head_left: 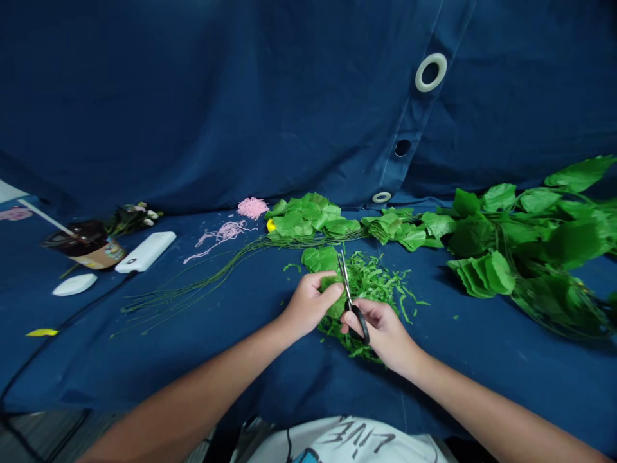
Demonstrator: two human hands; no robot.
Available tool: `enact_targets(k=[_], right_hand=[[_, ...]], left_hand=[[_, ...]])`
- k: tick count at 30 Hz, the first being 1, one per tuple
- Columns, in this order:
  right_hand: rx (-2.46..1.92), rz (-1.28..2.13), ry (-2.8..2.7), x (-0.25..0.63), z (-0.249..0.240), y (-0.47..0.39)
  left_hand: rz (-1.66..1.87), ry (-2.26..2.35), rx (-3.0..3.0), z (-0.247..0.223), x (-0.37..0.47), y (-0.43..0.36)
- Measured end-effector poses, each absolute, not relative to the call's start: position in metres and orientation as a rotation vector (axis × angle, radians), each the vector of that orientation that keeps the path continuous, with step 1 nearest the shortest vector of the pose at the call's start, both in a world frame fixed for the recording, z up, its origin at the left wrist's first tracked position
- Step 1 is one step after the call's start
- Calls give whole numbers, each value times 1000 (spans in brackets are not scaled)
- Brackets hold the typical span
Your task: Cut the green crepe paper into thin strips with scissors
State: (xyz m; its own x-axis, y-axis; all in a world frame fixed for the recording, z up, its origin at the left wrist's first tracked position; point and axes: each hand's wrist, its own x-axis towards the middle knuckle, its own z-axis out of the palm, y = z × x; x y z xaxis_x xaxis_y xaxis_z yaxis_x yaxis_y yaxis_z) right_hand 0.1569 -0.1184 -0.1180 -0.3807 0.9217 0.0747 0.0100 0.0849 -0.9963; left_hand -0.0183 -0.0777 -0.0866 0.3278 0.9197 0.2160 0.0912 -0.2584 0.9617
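Observation:
My left hand (311, 301) pinches a green artificial leaf (336, 307) between thumb and fingers. In my right hand (385, 328) is a pair of scissors (357, 314) with black handles, its narrow metal blades pointing away from me along the leaf's right edge. Whether the blades touch the leaf I cannot tell. Beneath both hands lies a heap of shredded green strips (373, 280). Just beyond my left fingers rests another whole leaf (319, 258).
Leaf bunches (306, 218) with long green stems (226, 262) lie behind; leafy vines (535, 225) fill the right. Pink threads (226, 233), a pink tuft (252, 207), a drink cup with straw (91, 247), a white power bank (146, 252) with black cable and a yellow piece (42, 332) are left.

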Motion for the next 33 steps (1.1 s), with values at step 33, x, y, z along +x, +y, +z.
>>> enact_targets(k=[33], right_hand=[[-988,1485,-1659,165,-112,-115]], left_hand=[[1140,1025,1511,-88,-24,-77]])
